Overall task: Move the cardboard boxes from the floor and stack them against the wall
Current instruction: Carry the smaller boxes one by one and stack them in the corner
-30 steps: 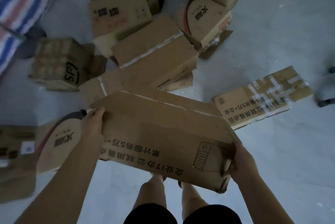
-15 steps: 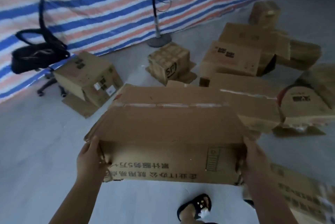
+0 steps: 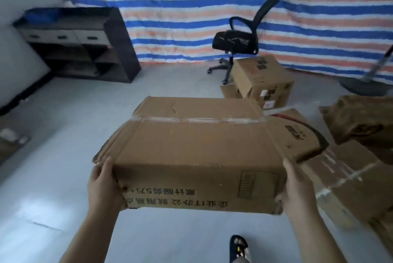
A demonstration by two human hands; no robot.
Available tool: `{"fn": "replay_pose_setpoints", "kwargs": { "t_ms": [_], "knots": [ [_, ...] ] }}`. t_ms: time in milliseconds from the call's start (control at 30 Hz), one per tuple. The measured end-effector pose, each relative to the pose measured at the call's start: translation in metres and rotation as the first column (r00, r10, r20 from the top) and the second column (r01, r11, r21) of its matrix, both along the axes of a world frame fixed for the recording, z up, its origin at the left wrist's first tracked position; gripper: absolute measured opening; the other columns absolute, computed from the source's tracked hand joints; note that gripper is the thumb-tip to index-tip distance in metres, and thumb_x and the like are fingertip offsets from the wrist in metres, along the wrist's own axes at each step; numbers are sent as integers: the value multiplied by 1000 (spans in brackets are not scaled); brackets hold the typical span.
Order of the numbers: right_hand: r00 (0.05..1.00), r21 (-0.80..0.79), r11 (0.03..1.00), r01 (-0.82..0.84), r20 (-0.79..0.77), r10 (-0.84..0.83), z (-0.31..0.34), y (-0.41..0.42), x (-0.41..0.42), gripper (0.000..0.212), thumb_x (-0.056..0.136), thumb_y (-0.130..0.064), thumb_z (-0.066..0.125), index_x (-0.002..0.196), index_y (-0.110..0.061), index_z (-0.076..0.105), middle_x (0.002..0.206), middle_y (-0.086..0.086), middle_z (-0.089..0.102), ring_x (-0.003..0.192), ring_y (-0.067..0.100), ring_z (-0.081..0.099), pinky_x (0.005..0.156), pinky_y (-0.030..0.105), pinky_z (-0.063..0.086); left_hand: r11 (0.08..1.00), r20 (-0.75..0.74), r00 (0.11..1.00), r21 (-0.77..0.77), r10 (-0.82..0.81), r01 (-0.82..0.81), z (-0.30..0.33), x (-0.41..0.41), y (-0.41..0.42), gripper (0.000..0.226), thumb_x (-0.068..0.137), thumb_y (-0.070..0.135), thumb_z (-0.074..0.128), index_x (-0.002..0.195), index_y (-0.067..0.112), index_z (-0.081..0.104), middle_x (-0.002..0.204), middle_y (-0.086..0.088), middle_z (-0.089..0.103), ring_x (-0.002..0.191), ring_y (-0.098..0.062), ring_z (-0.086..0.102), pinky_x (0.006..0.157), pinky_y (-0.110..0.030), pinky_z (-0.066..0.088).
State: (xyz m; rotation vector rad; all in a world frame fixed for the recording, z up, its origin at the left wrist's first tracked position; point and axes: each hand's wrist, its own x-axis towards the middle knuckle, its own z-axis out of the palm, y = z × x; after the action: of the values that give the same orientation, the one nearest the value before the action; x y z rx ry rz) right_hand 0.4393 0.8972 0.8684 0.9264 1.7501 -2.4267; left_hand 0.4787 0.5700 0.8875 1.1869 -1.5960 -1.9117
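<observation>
Bare forearms, dark sandal with charms

The wide carried box fills the middle of the frame, a hand clamped on each end. Left of it the grey floor lies open up to the dark shelf unit in the upper left. Straight past it, bare floor reaches the striped tarp. To the right, a chair, a standing box and piled boxes block the way.
</observation>
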Motion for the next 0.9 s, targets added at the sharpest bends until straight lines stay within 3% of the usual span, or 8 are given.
{"fn": "replay_pose_setpoints", "kwargs": {
  "t_ms": [67,167,233,300,467,600,767,900],
  "knots": [
    [997,-18,997,-76,5,76,-1,-34,-14,14,98,-28,48,104,-28,61,83,-14,64,68,5,62,56,25,46,993,32,993,-12,114,-114,-3,14,-26,11,97,31,49,93,21,52,93,-1,50,74,-18,48,52,-26,44],
    [985,25,985,-170,40,169,-7,-79,-49,14,96,-29,51,101,-24,63,86,-9,67,61,5,67,51,22,48,968,56,969,66,239,-243,-7,27,-55,19,94,37,52,79,25,54,108,-6,46,74,-21,46,59,-30,40],
    [974,46,975,-219,77,215,-13,-102,-75,17,97,-27,50,105,-15,60,81,-3,63,53,7,65,43,18,44,949,72,950,74,302,-308,-11,28,-72,17,94,36,53,86,22,56,106,-6,44,74,-21,45,57,-28,39],
    [953,58,954,-293,98,287,-15,-137,-106,20,96,-28,51,105,-12,60,79,1,61,60,15,64,42,19,43,916,90,919,89,383,-391,-16,23,-95,20,92,38,55,97,19,56,104,-6,44,80,-26,47,52,-30,44],
    [870,82,868,-490,106,481,-3,-233,-181,21,96,-26,52,113,-16,57,82,1,59,68,21,60,42,21,44,813,87,823,130,561,-567,-16,9,-151,19,93,38,53,93,19,55,103,-7,43,82,-28,44,36,-32,46],
    [785,122,776,-619,89,613,5,-314,-216,26,96,-26,52,117,-14,57,82,1,58,70,19,59,54,27,45,684,32,695,153,718,-714,-11,14,-183,15,93,35,55,94,21,58,115,-8,50,82,-22,49,55,-31,42],
    [615,92,610,-787,51,787,9,-435,-223,29,96,-26,52,120,-11,58,85,3,61,73,18,60,60,27,44,538,-17,539,84,842,-838,2,43,-231,12,98,26,48,105,17,53,93,4,50,75,-11,47,56,-28,35],
    [479,89,477,-874,-4,878,3,-537,-201,29,96,-26,53,120,-12,58,93,6,63,80,20,62,74,34,50,405,-79,398,125,914,-906,-9,84,-297,12,97,22,50,87,23,56,92,7,54,82,-7,52,82,-36,43]
  ]
}}
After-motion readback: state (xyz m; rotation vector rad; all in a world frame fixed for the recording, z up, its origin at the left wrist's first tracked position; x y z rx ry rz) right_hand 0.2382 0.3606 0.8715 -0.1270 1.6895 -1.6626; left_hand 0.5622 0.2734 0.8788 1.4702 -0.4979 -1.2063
